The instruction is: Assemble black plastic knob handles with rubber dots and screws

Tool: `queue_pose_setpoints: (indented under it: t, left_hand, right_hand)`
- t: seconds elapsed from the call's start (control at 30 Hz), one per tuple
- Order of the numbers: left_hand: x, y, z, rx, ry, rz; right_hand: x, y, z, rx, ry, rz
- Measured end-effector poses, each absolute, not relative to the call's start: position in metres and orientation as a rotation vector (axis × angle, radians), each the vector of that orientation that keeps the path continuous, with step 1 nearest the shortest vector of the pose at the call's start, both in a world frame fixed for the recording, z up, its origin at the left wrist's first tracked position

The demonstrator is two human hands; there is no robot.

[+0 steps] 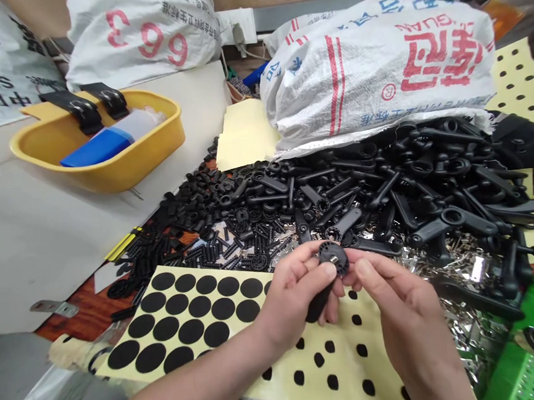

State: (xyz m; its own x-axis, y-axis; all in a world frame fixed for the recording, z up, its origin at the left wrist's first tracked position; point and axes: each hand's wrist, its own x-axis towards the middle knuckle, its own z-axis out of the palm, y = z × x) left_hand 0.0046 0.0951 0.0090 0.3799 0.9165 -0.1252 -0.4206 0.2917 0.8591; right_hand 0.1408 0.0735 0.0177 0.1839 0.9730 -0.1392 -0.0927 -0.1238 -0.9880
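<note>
My left hand [297, 296] grips a black plastic handle part [330, 269] with a round toothed head, its shaft running down through the fingers. My right hand [395, 307] pinches at the round head from the right, thumb and forefinger pressed on it. A small metal piece shows at the head's centre. Both hands hover over a pale yellow sheet [202, 316] with black round stickers. Just beyond lies a big heap of the same black handles [433, 193].
Small black caps and springs [204, 223] lie left of the heap, shiny metal bits [462, 271] to the right. A yellow tray [100, 139] sits far left, white woven sacks [377, 68] behind, a green basket [533, 351] at bottom right.
</note>
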Motion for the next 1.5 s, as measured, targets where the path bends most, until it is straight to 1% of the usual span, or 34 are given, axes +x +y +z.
queue_pose_setpoints:
  t: [0.23, 0.63, 0.87, 0.97, 1.13, 1.27, 1.4, 1.5]
  left_hand:
    - [0.001, 0.101, 0.019, 0.750, 0.727, 0.901]
    - [0.006, 0.097, 0.021, 0.953, 0.928, 0.872]
    - [0.007, 0.099, 0.020, 0.999, 1.012, 0.859]
    - [0.006, 0.100, 0.020, 1.000, 1.015, 0.847]
    - [0.006, 0.099, 0.019, 0.945, 1.006, 0.812]
    - [0.005, 0.098, 0.016, 0.913, 0.950, 0.802]
    - [0.003, 0.100, 0.016, 0.894, 0.877, 0.813]
    - [0.001, 0.100, 0.018, 0.899, 0.878, 0.797]
  right_hand:
    - [0.145, 0.076, 0.011, -1.389, -0.915, 1.203]
    - [0.143, 0.078, 0.004, -1.355, -0.872, 1.217]
    - [0.144, 0.080, 0.010, -1.388, -0.957, 1.267]
    - [0.146, 0.081, 0.012, -1.397, -1.027, 1.217]
    - [0.142, 0.083, 0.018, -1.442, -1.013, 1.232]
    - [0.138, 0.083, 0.022, -1.480, -0.959, 1.209]
    - [0.141, 0.082, 0.021, -1.475, -1.020, 1.220]
    - [0.144, 0.082, 0.018, -1.498, -1.105, 1.115]
